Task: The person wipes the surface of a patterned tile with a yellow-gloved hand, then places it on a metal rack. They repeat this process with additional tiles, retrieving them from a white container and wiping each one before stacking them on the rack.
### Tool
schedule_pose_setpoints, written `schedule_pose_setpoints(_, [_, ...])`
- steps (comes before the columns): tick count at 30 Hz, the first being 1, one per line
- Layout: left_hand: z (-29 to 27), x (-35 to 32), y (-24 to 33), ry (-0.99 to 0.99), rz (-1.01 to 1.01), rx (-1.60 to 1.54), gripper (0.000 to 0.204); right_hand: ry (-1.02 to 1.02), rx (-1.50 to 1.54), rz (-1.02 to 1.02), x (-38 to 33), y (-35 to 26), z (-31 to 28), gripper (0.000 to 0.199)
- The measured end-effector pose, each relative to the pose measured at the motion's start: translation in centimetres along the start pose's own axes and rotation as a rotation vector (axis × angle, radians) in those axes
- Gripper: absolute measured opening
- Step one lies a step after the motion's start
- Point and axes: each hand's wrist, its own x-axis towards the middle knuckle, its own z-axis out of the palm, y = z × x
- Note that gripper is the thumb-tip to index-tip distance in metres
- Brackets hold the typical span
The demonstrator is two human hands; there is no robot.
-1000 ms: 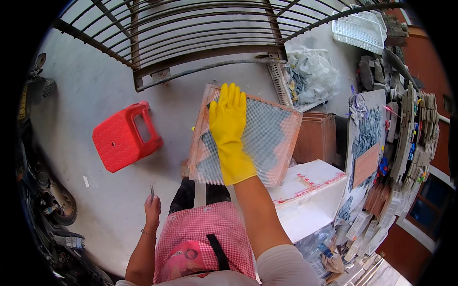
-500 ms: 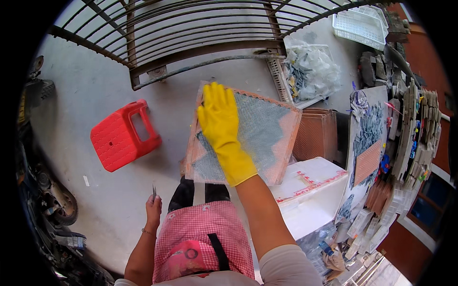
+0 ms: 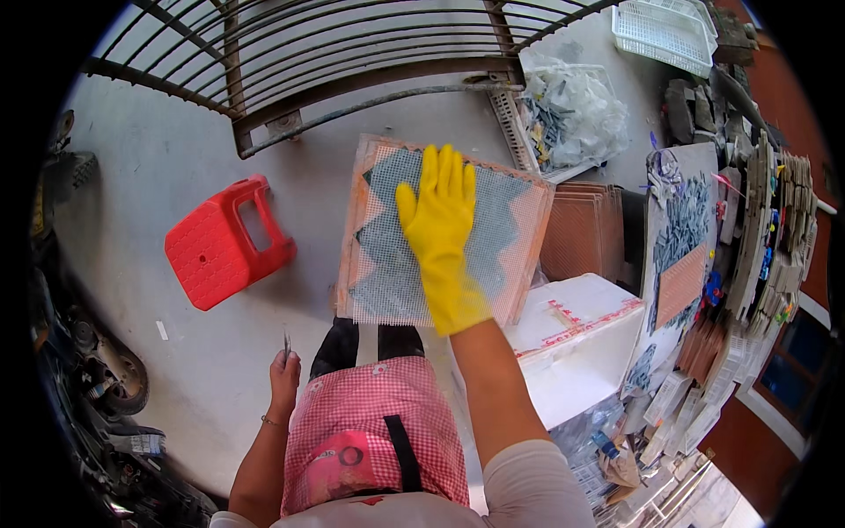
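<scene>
The grey floor [image 3: 176,158] spans the left and centre of the frame, with a dark barred metal rack [image 3: 378,81] crossing the top. Against half a second ago, we find the yellow-gloved right hand [image 3: 440,211] shifted from the upper left of the mesh-covered panel [image 3: 387,251] to its upper middle. The panel, at frame centre, sits slightly higher in view, as does the rack. This hand lies flat on the mesh, fingers extended, gripping nothing. The bare left hand [image 3: 284,374], lower left of centre, is much as before, closed round a slender metal tool [image 3: 287,341] pointing upward.

Obstruction: glove and forearm block our view of part of the grey zigzag pattern [image 3: 497,224]; we cannot tell what supports the panel.

Surroundings: red stool [image 3: 209,255], left; white box [image 3: 546,327], near the panel's lower right corner; brown ridged sheets [image 3: 581,229], right of centre; white crate [image 3: 513,132] with clear plastic, upper right; motorbike [image 3: 110,378], left edge.
</scene>
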Motion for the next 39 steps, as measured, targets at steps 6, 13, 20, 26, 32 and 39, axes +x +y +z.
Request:
schedule_pose_setpoints(6, [-0.5, 0.1, -0.1, 0.057, -0.031, -0.021, 0.021, -0.120, 0.057, -0.109, -1.9, -4.3, 0.4, 0.056])
schedule_pose_setpoints(13, [-1.9, -1.3, 2.5, 0.046, 0.027, -0.022, 0.021, -0.355, 0.250, -0.302, -12.4, -2.8, -1.7, 0.055])
schedule_pose_setpoints(20, [-5.1, -1.0, -0.1, 0.122, -0.064, -0.032, 0.021, -0.067, -0.185, 0.307, -8.5, 0.7, -2.7, 0.058])
schedule_pose_setpoints(26, [-1.1, -1.6, 1.5, -0.014, -0.041, 0.025, 0.022, -0.136, 0.181, 0.054, -7.7, -10.3, 0.6, 0.057])
schedule_pose_setpoints(32, [-1.6, -1.3, 3.3, -0.003, 0.011, 0.087, 0.022, -0.034, 0.366, 0.041, -7.6, -10.9, -0.3, 0.056])
schedule_pose_setpoints(39, [-3.3, -1.9, 4.0, 0.048, 0.001, 0.165, 0.022, -0.088, 0.225, 0.101, -10.8, -4.6, -1.7, 0.056])
